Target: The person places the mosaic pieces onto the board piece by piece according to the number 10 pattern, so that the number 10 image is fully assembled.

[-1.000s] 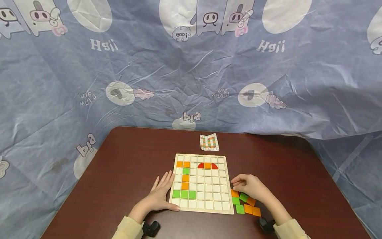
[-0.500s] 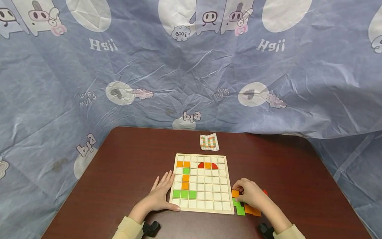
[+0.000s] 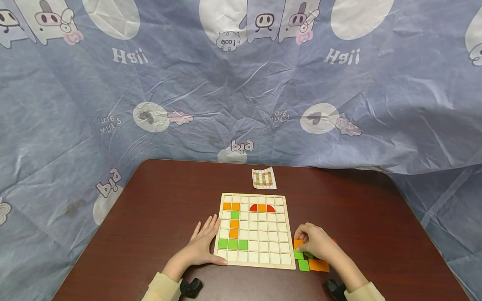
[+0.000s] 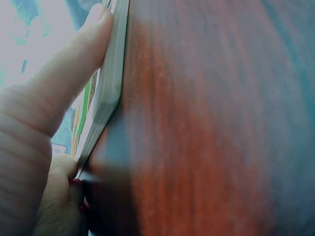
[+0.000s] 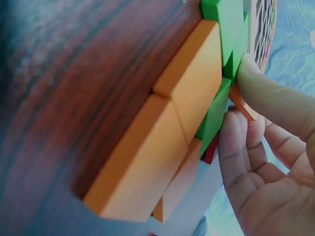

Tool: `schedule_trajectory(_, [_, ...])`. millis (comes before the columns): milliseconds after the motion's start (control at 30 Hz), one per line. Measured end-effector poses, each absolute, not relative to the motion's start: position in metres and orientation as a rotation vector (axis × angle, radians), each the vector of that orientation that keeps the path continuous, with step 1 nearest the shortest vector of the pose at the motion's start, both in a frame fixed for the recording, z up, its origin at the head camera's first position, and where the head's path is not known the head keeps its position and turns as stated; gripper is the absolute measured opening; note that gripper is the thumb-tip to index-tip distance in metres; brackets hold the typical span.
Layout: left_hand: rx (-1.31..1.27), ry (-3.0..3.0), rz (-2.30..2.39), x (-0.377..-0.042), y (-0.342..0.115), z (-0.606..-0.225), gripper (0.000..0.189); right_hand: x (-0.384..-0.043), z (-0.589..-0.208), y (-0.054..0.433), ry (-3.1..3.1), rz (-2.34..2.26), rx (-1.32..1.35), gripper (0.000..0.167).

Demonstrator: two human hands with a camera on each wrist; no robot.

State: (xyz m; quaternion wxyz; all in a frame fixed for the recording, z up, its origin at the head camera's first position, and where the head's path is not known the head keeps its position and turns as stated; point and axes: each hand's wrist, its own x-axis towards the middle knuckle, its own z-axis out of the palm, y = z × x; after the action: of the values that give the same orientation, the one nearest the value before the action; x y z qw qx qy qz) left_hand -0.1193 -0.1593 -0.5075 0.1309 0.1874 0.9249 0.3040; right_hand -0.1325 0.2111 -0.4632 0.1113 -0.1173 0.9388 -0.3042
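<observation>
A pale wooden grid board point(image 3: 263, 246) lies flat on the table, with orange and green square tiles and two red rounded pieces in some cells. My left hand point(image 3: 201, 244) rests along its left edge, fingers straight, thumb at the near left corner. Just off the board's right side, my right hand point(image 3: 316, 242) pinches an orange square tile point(image 3: 298, 243) between thumb and fingers. In the right wrist view, that orange tile point(image 5: 242, 104) shows edge-on between the fingertips, beside green tiles point(image 5: 229, 29). The hand partly covers the tile pile.
Loose orange tiles point(image 3: 318, 265) and a green tile point(image 3: 303, 265) lie near the board's right corner. A small printed pattern card point(image 3: 264, 178) lies beyond the board. The dark wooden table point(image 3: 180, 188) ends at a hanging blue cloth point(image 3: 188, 92).
My right hand has come down slightly over the loose tiles, and its thumb and fingers have closed on the orange tile. The left hand and the board have stayed put.
</observation>
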Motion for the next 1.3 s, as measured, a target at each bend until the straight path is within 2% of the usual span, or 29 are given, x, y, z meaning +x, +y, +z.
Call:
schedule_trajectory(333, [0.542, 2.679, 0.882, -0.119, -0.160, -0.507, 0.128, -0.141, -0.463, 0.219, 2.651, -1.114, -0.185, 0.018])
schedule_trajectory(800, [0.533, 2.673, 0.889, -0.120, -0.160, -0.509, 0.129, -0.168, -0.466, 0.201, 2.468, -1.546, -0.003, 0.027])
schedule_trajectory(1133, [0.530, 2.665, 0.895, -0.119, -0.160, -0.507, 0.129, -0.183, -0.470, 0.178, 2.386, -1.718, 0.023, 0.034])
schedule_trajectory(1300, [0.528, 2.666, 0.898, -0.120, -0.159, -0.506, 0.128, -0.189, -0.473, 0.170, 2.423, -1.692, 0.056, 0.029])
